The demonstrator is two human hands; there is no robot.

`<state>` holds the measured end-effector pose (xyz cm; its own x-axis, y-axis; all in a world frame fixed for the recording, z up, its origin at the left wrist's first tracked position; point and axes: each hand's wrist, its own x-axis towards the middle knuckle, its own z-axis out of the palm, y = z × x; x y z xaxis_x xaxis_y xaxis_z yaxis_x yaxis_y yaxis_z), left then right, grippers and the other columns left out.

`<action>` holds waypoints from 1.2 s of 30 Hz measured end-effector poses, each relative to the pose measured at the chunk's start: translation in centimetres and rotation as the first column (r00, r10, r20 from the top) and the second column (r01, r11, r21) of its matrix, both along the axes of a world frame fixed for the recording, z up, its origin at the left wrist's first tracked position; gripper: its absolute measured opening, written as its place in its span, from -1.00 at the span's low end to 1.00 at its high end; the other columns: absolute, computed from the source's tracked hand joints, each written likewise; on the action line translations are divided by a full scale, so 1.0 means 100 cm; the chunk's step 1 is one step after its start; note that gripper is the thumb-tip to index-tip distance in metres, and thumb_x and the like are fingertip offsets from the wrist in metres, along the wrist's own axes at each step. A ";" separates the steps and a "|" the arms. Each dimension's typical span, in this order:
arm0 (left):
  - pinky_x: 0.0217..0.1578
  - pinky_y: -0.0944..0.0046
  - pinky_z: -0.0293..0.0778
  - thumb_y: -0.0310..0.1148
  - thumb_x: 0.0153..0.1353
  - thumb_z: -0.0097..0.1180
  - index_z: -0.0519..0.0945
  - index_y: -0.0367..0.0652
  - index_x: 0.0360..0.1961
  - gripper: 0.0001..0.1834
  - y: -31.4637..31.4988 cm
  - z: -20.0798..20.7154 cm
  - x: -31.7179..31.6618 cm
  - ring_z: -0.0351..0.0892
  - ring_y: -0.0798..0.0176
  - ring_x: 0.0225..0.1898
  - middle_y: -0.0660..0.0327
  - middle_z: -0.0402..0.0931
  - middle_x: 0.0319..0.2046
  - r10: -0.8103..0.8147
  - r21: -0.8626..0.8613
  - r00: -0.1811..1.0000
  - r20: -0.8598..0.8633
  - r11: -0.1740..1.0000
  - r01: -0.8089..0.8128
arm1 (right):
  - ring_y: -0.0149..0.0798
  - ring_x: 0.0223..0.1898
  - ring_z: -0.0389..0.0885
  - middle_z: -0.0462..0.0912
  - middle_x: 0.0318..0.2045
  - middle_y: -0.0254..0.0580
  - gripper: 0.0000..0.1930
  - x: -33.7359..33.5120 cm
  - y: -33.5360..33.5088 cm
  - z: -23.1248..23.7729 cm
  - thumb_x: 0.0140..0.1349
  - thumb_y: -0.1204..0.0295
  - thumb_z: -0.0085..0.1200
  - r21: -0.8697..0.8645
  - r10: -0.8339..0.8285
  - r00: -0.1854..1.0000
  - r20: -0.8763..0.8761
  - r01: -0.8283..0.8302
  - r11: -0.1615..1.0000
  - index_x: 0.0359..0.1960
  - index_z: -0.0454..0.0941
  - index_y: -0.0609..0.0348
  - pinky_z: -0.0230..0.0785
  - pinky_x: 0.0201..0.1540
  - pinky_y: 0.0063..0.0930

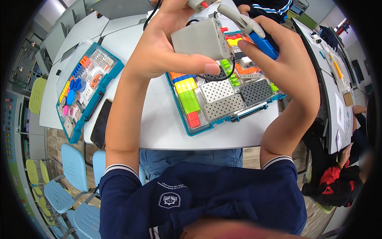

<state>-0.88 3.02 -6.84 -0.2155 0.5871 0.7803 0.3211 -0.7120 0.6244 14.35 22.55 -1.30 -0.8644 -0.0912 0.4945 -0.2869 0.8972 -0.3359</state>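
Raised over the table, my left hand (159,47) is closed around a grey box-shaped module (199,40) with a red pin sticking out of its side. A black cable (223,77) loops below that module. At the top edge, another grey part with a red pin (196,4) shows by my left fingers. My right hand (292,65) grips a grey-and-blue plastic pliers-like tool (251,28), its long grey end pointing up and left. Under both hands lies a teal parts case (187,129) holding perforated grey and white plates and coloured building pieces, partly hidden by my hands.
A second teal case (115,71) with small coloured parts lies at the left, beside a black phone (101,123) near the white table's (159,135) edge. A laptop (119,8) stands at the back. Blue chairs (74,167) are at lower left; other people sit across and at right.
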 end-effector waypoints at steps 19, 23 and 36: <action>0.44 0.09 0.14 -0.56 -0.15 0.58 -0.42 -0.08 0.62 0.55 0.005 0.004 0.001 -0.11 -0.02 0.59 -0.13 -0.33 0.62 0.113 -0.032 0.960 -0.257 0.992 -0.126 | -0.23 -0.51 0.49 0.55 -0.49 -0.07 -0.70 -0.004 -0.013 -0.006 0.22 0.35 0.26 0.027 -0.101 0.990 -0.094 0.104 0.994 -0.09 0.56 0.25 0.35 -0.37 -0.38; 0.36 0.13 0.30 -0.56 -0.13 0.58 -0.45 -0.07 0.61 0.55 0.007 0.002 0.004 -0.12 0.01 0.59 -0.08 -0.42 0.63 0.125 -0.093 0.972 -0.197 0.985 -0.145 | -0.24 -0.52 0.48 0.55 -0.49 -0.06 -0.72 -0.003 -0.017 -0.008 0.23 0.36 0.25 -0.002 -0.077 0.993 -0.085 0.078 0.997 -0.11 0.56 0.26 0.35 -0.38 -0.37; 0.25 0.25 0.43 -0.59 -0.10 0.57 -0.49 -0.10 0.60 0.55 0.006 0.004 0.012 -0.11 0.09 0.59 -0.01 -0.49 0.63 0.129 -0.141 0.980 -0.153 0.978 -0.151 | -0.13 -0.52 0.47 0.56 -0.48 0.00 -0.73 0.002 -0.010 -0.009 0.25 0.36 0.26 0.165 -0.132 0.974 -0.183 0.163 0.973 -0.13 0.56 0.28 0.36 -0.37 -0.33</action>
<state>0.33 3.59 -6.49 -0.1971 0.6721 0.7137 0.5044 -0.5547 0.6617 14.51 21.54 -2.23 -0.7794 -0.0690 0.6227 -0.1857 0.9747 -0.1244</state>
